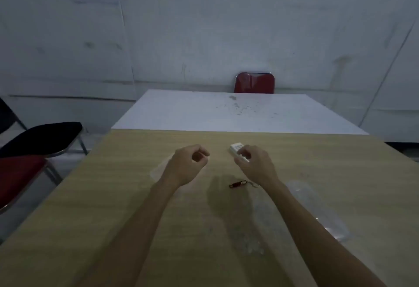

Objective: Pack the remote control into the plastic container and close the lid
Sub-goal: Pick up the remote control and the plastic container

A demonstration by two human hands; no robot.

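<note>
A small white remote control (pixel 235 148) lies on the wooden table (pixel 127 196), and my right hand (pixel 255 164) is closed around its near end. My left hand (pixel 188 162) hovers to the left with curled fingers and nothing in it. A clear plastic piece (pixel 158 168), faint against the wood, lies under and left of my left hand. Another clear plastic piece (pixel 317 209) lies at the right, beside my right forearm. I cannot tell which one is the container and which the lid.
A small red and metal object (pixel 237 183) with a thin cord lies between my forearms. A white table (pixel 226 112) abuts the far edge, with a red chair (pixel 254 82) behind it. Chairs (pixel 34 141) stand at the left.
</note>
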